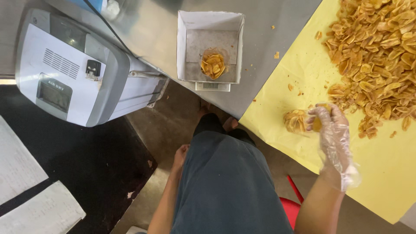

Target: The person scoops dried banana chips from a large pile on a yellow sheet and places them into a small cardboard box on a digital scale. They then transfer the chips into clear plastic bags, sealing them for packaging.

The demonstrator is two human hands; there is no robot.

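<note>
My right hand (333,130), in a thin clear plastic glove, rests on the yellow sheet (381,173) and grips a clear bag of golden chips (296,121). Just to its right lies a large heap of loose chips (377,56). My left hand (180,154) hangs bare beside my leg, below the table's edge, fingers loosely curled and holding nothing. Farther back, a filled clear bag of chips (213,64) stands upright inside a white open-topped box (187,47) that sits on a small scale (212,86).
The box and scale sit on a steel table (156,26). A grey and white machine (69,69) stands at the left. White papers (26,190) lie on a dark surface at lower left. A red stool (290,203) shows under me.
</note>
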